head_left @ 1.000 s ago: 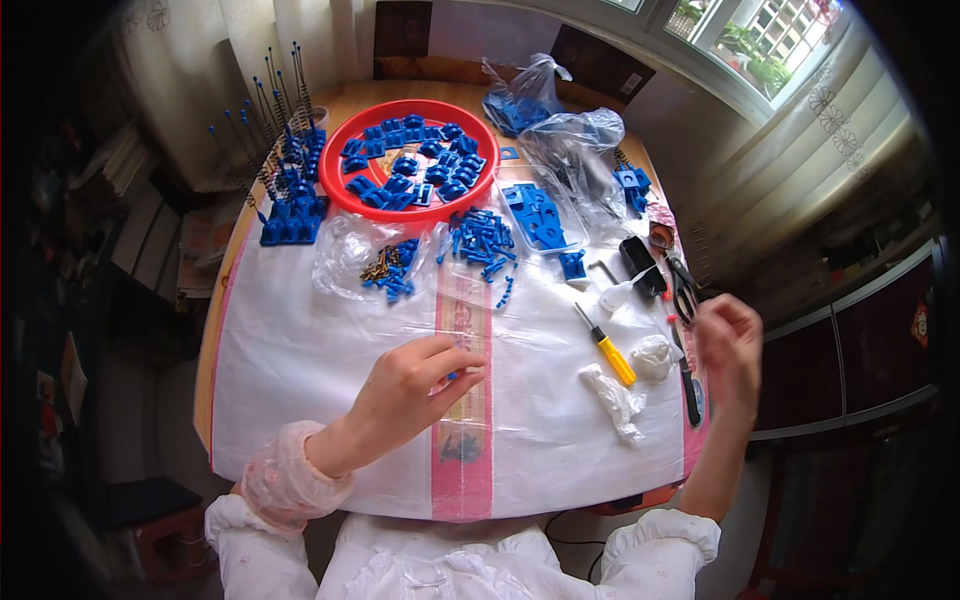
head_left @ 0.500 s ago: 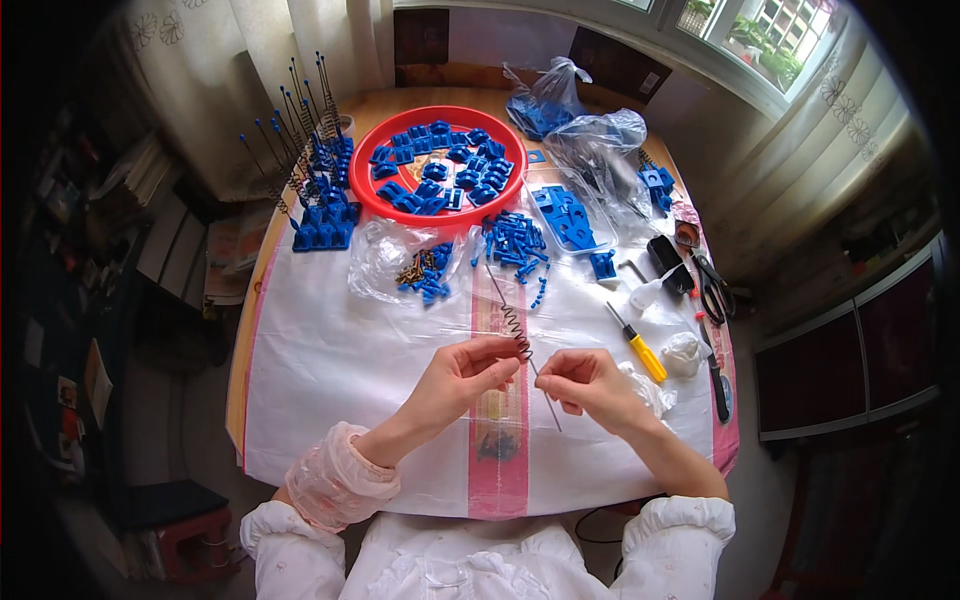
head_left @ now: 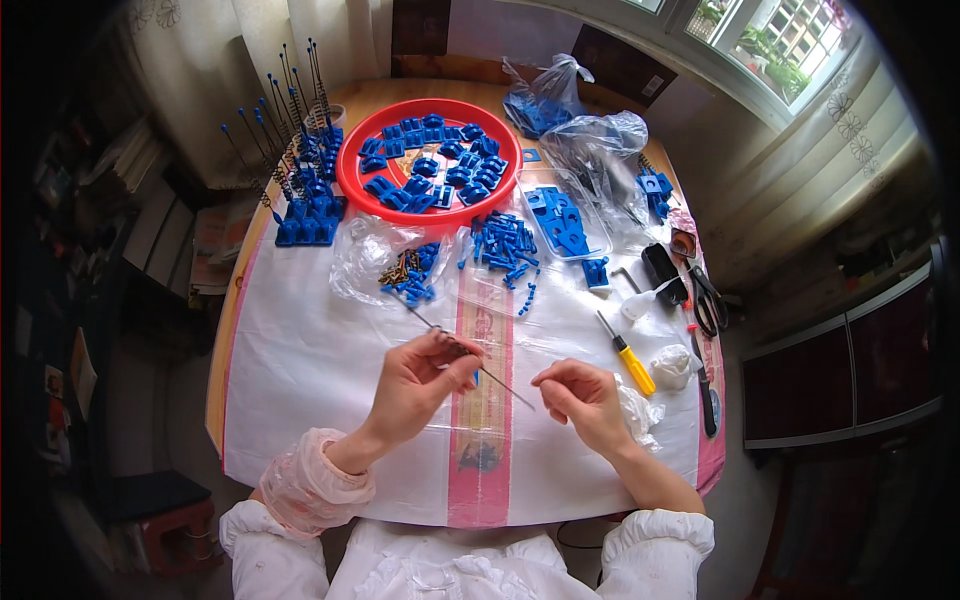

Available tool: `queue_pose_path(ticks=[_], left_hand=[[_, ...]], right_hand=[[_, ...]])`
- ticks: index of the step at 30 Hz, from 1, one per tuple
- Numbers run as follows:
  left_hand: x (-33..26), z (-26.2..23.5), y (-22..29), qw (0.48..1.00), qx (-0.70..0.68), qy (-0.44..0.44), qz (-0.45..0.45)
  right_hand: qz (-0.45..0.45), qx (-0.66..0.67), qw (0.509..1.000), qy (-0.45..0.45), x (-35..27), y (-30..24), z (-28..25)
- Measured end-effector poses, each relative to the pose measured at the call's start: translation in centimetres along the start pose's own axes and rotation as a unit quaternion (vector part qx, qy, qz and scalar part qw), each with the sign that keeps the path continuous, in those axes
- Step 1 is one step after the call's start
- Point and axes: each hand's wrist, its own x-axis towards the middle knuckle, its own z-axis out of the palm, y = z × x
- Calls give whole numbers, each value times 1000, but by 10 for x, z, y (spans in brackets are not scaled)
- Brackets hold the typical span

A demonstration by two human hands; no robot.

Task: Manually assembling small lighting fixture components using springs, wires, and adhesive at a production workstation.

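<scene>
Over the middle of the white covered table, my left hand (head_left: 412, 388) is closed on a thin dark metal rod (head_left: 510, 389). The rod slants from the far left down toward the near right, both ends sticking out past the fingers. A coil spring sits around it, now mostly hidden by those fingers. To the right of the rod's near end, my right hand (head_left: 590, 398) is raised with its fingers curled and the fingertips close together. Whatever they may pinch is too small to see. This hand is apart from the rod.
A red tray (head_left: 347, 190) of blue parts stands at the back. Beside it, rods with springs rise from a blue block (head_left: 308, 225). Small blue pieces (head_left: 505, 240) lie in front. A yellow-handled screwdriver (head_left: 634, 368), scissors (head_left: 708, 300) and crumpled white plastic (head_left: 672, 367) lie right.
My left hand has moved left and tilted the rod flatter, its fingers now covering most of the spring. My right hand has come away from the rod. The whole view has shifted slightly.
</scene>
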Motion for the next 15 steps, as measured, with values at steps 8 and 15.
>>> queue_pose_path(ticks=[8, 15], left_hand=[[16, -17, 9, 973, 43, 138, 179], [18, -27, 9, 966, 13, 174, 191]], right_hand=[[-168, -284, 943, 47, 5, 14, 7], [-187, -460, 868, -14, 8, 8, 29]])
